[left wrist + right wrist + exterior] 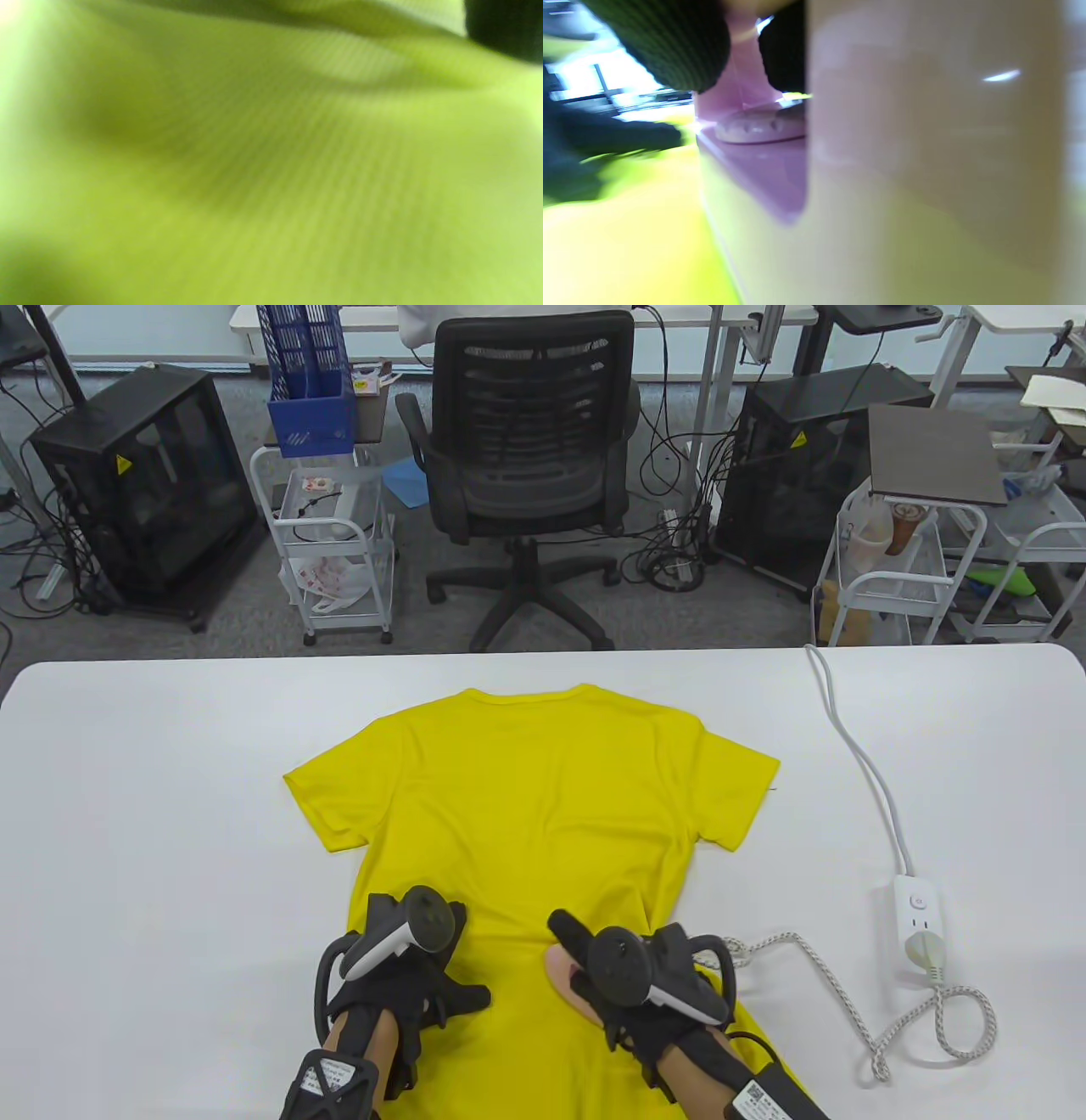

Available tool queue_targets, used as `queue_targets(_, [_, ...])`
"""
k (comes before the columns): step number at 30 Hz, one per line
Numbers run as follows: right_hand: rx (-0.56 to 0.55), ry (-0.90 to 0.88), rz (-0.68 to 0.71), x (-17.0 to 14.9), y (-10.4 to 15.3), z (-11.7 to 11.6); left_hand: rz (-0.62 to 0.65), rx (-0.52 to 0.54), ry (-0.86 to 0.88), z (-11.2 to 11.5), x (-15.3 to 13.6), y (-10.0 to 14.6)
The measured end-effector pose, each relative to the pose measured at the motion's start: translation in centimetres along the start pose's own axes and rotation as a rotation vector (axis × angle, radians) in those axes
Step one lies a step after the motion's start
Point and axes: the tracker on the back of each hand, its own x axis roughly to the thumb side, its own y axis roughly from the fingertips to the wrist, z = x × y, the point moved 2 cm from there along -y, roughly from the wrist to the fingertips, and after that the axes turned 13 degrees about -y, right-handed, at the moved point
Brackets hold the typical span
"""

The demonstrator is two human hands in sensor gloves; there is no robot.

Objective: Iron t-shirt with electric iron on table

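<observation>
A yellow t-shirt (534, 806) lies flat on the white table (153, 780), collar toward the far edge. My right hand (632, 976) grips the handle of a pink iron (562, 969) that rests on the shirt's lower right part; most of the iron is hidden under the hand. The right wrist view shows the iron's pink body (763, 169) close up, with gloved fingers (666, 42) around its handle. My left hand (407, 959) rests flat on the shirt's lower left part. The left wrist view shows only blurred yellow fabric (271, 169).
The iron's braided cord (848, 1010) loops across the table to a white power strip (916, 920) at the right, whose white cable (857, 746) runs to the far edge. A black office chair (526, 475) and carts stand beyond the table.
</observation>
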Motion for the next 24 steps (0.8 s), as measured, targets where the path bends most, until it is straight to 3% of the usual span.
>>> queue_targets(3, [-0.06,-0.018,-0.12,-3.3,-0.4,1.6,0.0,-0.005,-0.002,-0.1,0.0,0.0])
queue_targets(6, [-0.03,-0.079,-0.099,-3.4,-0.4,1.6,0.003,-0.005,-0.014,-0.1,0.2,-0.1])
queue_targets(12, [0.097,-0.039,0.114,3.3,1.0,-1.6,0.007,-0.008,-0.006,-0.1,0.2,-0.1])
queue_targets(16, [0.105,0.001,0.173,5.3,1.8,-2.5,0.011,-0.007,0.005,-0.1,0.0,-0.1])
queue_targets(24, [-0.07,-0.018,-0.114,-3.1,0.2,1.5,0.011,0.005,0.004,0.0,0.0,-0.1])
